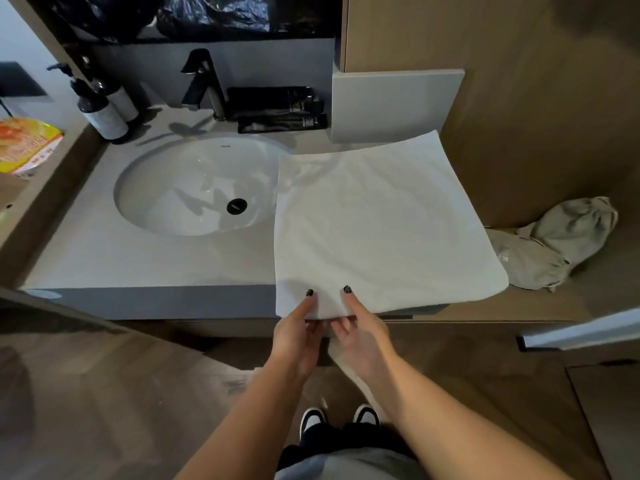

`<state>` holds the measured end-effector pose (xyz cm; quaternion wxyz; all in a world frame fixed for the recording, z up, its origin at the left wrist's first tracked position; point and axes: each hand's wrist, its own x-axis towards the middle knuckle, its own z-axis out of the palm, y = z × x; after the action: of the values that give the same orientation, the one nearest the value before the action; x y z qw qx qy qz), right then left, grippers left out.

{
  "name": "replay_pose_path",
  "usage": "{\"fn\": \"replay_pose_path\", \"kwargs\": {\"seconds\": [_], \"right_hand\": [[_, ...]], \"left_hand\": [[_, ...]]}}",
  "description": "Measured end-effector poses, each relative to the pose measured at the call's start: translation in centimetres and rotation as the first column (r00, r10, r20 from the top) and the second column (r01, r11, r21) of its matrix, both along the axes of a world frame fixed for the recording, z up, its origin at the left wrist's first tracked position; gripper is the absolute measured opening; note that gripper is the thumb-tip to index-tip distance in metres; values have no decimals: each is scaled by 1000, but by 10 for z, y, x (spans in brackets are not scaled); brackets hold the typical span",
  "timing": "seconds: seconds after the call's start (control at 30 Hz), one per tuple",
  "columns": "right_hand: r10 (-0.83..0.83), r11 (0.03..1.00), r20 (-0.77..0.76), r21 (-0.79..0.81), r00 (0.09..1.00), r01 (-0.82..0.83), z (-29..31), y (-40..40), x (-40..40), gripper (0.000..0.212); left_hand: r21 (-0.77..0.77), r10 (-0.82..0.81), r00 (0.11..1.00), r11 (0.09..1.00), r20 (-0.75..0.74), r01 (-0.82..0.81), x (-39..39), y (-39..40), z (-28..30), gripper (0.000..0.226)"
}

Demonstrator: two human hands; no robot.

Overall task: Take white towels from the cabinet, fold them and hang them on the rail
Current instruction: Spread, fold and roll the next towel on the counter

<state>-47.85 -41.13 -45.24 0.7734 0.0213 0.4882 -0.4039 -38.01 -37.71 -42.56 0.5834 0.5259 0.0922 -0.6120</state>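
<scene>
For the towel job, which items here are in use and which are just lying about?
In use: white towel, its near edge pinched by left hand and right hand; countertop under it.

Lying about: sink, faucet, pump bottles, black tubes, crumpled beige cloth, snack packet.

A grey vanity counter (pixel 104 258) holds a white oval basin (pixel 194 188) under a black tap (pixel 204 81); brown wood panelling (pixel 536 98) stands right, wood floor (pixel 121 393) below.
</scene>
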Motion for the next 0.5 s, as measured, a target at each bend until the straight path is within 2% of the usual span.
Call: {"fn": "replay_pose_path", "kwargs": {"seconds": [0.1, 0.2, 0.4, 0.5], "right_hand": [[-79, 997, 4, -7, 997, 79, 2, -3, 12, 47], [-198, 980, -70, 17, 978, 199, 7, -8, 7, 33], [-274, 959, -208, 15, 939, 283, 6, -18, -23, 18], [-320, 942, -283, 12, 904, 337, 6, -26, -44, 17]], "left_hand": [[1, -20, 999, 1000, 40, 20, 4, 3, 1, 17], [59, -8, 998, 998, 70, 4, 16, 4, -5, 17], [142, -39, 992, 990, 118, 22, 36, 8, -9, 14], [146, -37, 989, 989, 141, 16, 39, 8, -11, 18]]}}
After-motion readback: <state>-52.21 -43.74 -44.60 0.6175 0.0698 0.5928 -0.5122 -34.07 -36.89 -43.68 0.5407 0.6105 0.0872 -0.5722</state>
